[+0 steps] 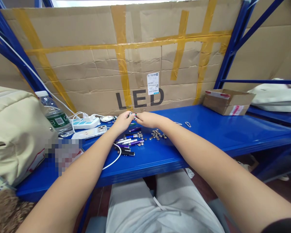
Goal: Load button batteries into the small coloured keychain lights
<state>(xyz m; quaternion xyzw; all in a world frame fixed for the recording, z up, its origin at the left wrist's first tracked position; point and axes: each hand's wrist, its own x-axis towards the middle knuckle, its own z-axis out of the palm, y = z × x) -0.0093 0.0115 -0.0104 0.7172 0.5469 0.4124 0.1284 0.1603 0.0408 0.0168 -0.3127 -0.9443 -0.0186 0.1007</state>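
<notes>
Head view: left hand and right hand clamped on small pieces, carton at right, contents hidden.

Left arm and right arm stretch forward, fingers curled close together.

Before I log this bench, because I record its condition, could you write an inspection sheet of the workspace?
Surface: blue tabletop, items mostly left and middle.
Job's things: pen-like tubes grouped beside small metal discs.
Clutter: phone, bottle, beige bag at left; cardboard box at right.
Hands: left hand and right hand close together, fingers on small parts, too small to identify.
Cables: white cable curves beside the tubes; others around the power strip.
Surroundings: taped cardboard panel marked LED; blue frame.
</notes>
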